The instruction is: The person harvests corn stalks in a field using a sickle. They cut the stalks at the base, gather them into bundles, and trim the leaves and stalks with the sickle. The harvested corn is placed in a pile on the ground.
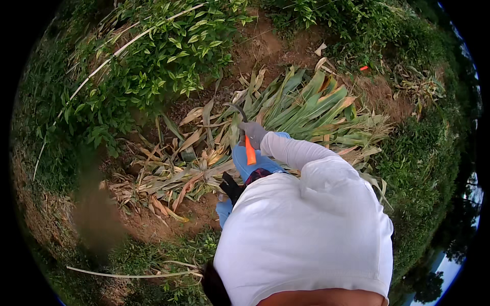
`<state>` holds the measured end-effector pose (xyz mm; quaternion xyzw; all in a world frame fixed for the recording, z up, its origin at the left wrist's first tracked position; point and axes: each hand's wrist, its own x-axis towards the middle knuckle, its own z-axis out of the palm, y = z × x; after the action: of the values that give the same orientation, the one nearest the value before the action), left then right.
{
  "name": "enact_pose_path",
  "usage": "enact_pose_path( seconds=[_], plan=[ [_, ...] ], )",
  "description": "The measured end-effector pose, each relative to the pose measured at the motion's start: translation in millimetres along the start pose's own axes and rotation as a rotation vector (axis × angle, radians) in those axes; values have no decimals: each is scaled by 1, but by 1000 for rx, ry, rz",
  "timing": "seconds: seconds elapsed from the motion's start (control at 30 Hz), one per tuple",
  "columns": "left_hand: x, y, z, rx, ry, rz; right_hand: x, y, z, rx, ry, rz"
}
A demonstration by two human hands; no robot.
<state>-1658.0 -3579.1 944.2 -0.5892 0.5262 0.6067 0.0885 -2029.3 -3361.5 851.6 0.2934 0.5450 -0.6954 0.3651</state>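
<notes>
My right hand [253, 134], in a grey glove, is closed around the orange handle of a sickle [250, 153]. Its dark curved blade points up and left over cut corn stalks. A white sleeve covers the arm. Long green corn leaves [302, 103] lie in a heap just beyond the hand and to its right, while drier, yellow-brown leaves [191, 168] spread to the left. Blue trousers [239, 160] show under the hand. My left hand is out of view, with the white shirt filling the lower middle.
Leafy green bushes [164, 57] stand at the upper left, crossed by a long pale stalk [115, 54]. Bare reddish soil [268, 42] shows behind the heap. A small orange object [363, 68] lies at the upper right. Low green plants [405, 168] grow on the right.
</notes>
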Motion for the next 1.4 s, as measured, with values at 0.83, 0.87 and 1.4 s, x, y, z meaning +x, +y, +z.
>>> enact_pose_path(
  seconds=[0.83,0.87,1.4],
  plan=[
    [68,22,-109,324,-279,69,-180,107,227,-739,-659,-161],
    [68,23,-109,334,-283,72,-182,106,224,-657,-674,-120],
    [76,34,-124,367,-278,171,-221,149,249,-948,-945,-425]
  ],
)
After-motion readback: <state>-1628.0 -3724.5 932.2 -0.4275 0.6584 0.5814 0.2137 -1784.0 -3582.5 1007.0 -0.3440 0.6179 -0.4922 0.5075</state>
